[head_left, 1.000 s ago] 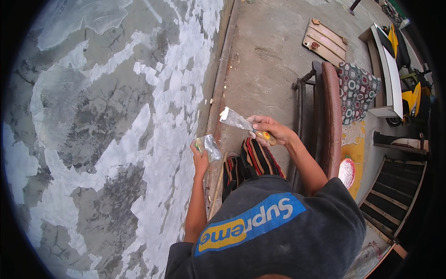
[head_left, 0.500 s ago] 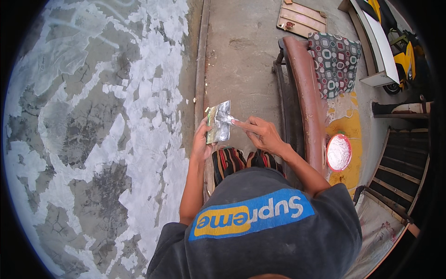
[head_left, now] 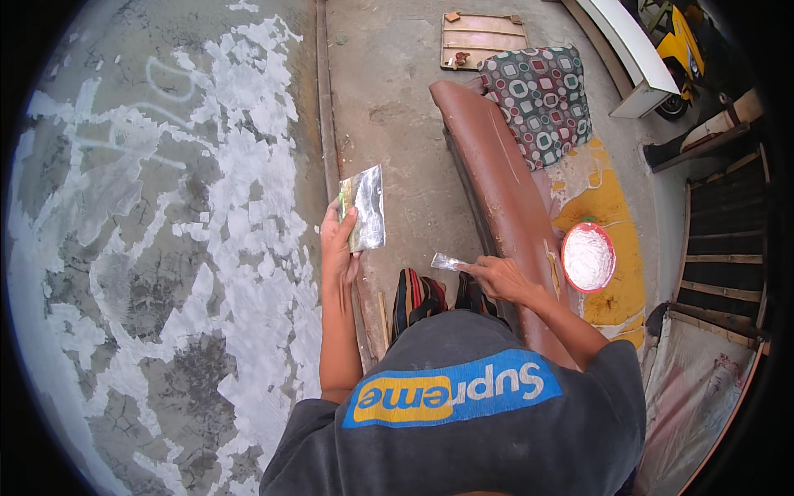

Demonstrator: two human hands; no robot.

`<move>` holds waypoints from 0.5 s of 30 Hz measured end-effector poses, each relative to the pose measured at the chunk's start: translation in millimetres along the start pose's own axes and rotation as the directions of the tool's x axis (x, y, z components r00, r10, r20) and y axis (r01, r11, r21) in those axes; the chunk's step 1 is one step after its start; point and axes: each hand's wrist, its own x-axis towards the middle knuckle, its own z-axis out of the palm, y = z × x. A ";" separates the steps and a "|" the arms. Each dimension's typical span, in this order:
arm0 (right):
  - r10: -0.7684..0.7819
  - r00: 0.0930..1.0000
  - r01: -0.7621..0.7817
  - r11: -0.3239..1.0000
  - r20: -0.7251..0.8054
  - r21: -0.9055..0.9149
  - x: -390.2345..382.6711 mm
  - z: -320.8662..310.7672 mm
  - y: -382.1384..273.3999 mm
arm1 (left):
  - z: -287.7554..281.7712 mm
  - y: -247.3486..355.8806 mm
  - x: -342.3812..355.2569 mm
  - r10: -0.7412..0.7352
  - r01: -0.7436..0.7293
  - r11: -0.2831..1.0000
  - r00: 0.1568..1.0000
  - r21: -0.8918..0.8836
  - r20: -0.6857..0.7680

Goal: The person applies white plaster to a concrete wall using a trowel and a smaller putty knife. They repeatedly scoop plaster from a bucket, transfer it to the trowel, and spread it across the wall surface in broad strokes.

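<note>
My left hand (head_left: 337,236) is closed around one side of a thin, shiny rectangular metal plate (head_left: 369,208), the thumb lying across its face. The plate stands tilted up near the patchy wall (head_left: 248,198), which carries white smears over grey. To the right and nearer my body, my right hand (head_left: 504,279) grips a small putty knife (head_left: 447,262). Its flat blade points left, apart from the plate; the fingers mostly hide the handle. Right of that hand, beyond the bench, sits a round red tub (head_left: 613,263) filled with white putty (head_left: 589,255).
A brown padded bench (head_left: 504,165) stands along my right, with a patterned cushion (head_left: 538,103) at its far end. The tub rests on a yellow-stained surface (head_left: 624,223). Farther off are a wooden panel (head_left: 484,33), a white board (head_left: 628,50) and a yellow motorbike (head_left: 682,45).
The putty knife has come off the plate and moved right and toward me in my right hand. My left hand has shifted slightly left, still holding the plate. The view has turned somewhat.
</note>
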 end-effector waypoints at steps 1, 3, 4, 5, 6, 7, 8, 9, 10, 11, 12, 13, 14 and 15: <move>-0.020 0.979 0.040 0.994 -0.201 0.099 12.1 -1.1 10.8 | 0.7 0.9 5.6 0.090 -0.085 0.986 0.995 0.145 -0.032; 0.148 0.976 -0.092 0.945 -0.158 0.314 35.1 -38.9 -3.2 | -1.3 5.1 -4.7 0.148 -0.097 0.891 0.986 0.443 -0.081; 0.220 0.966 -0.152 0.906 -0.135 0.395 46.9 -60.9 -7.7 | 0.6 8.8 -6.7 0.166 -0.107 0.878 0.982 0.466 -0.087; 0.232 0.965 -0.139 0.851 -0.126 0.506 53.1 -70.0 -8.9 | 0.6 12.5 -10.4 0.181 -0.110 0.864 0.978 0.491 -0.099; 0.242 0.964 -0.124 0.782 -0.114 0.610 57.9 -77.3 -10.1 | -0.5 15.0 -13.1 0.197 -0.112 0.850 0.974 0.515 -0.112; 0.250 0.963 -0.109 0.701 -0.100 0.705 61.5 -81.9 -13.2 | -4.7 12.5 -9.4 0.195 -0.128 0.875 0.976 0.466 -0.097; 0.188 0.961 -0.010 0.752 -0.201 0.659 66.1 -81.3 -20.5 | -8.7 11.4 -9.9 0.104 -0.069 0.930 0.991 0.360 -0.079; 0.118 0.948 0.089 0.791 -0.294 0.605 71.3 -79.1 -31.0 | -12.0 11.6 -11.5 0.018 -0.004 0.968 0.999 0.251 -0.051; 0.051 0.934 0.154 0.835 -0.354 0.528 76.2 -79.2 -39.1 | -14.2 11.8 -14.5 -0.063 0.064 0.988 0.998 0.141 -0.010; -0.016 0.911 0.216 0.869 -0.412 0.446 81.7 -78.6 -47.0 | -13.5 11.9 -19.9 -0.119 0.116 0.991 0.991 0.067 0.053; -0.076 0.897 0.245 0.906 -0.436 0.345 85.8 -80.2 -54.2 | -14.2 10.7 -25.2 -0.161 0.162 0.987 0.984 0.002 0.071; -0.140 0.880 0.271 0.932 -0.455 0.239 88.8 -81.2 -59.5 | -15.0 9.4 -30.7 -0.201 0.207 0.976 0.975 -0.063 0.094; -0.187 0.860 0.298 0.939 -0.474 0.170 92.5 -80.9 -63.5 | -15.9 9.3 -35.6 -0.238 0.252 0.960 0.964 -0.122 0.121; -0.235 0.839 0.322 0.941 -0.491 0.099 95.9 -81.1 -67.0 | -14.7 10.2 -40.9 -0.243 0.263 0.949 0.962 -0.175 0.128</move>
